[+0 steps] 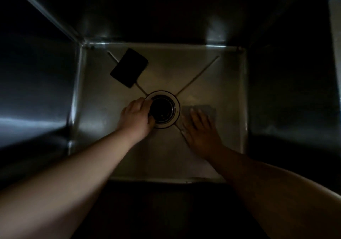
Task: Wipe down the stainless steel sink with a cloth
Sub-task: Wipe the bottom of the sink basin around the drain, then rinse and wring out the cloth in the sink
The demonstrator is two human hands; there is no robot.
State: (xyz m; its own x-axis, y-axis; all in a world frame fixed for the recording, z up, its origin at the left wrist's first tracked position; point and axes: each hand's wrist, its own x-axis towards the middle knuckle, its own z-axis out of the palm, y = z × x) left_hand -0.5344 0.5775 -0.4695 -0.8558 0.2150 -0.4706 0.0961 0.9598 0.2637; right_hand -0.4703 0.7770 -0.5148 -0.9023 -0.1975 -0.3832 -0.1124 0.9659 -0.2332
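The person leans over a deep steel sink (212, 68). The right hand (200, 133) lies flat with straight fingers on a grey cloth (203, 110), pressing it to the sink floor just right of the drain (163, 109). The left hand (137, 116) curls its fingers over the drain rim and grips it. A dark sponge (129, 67) lies near the far left corner. To wipe well, the flat hand should press evenly and follow the grooves out to each corner. I see no words or labels; it is too dark.
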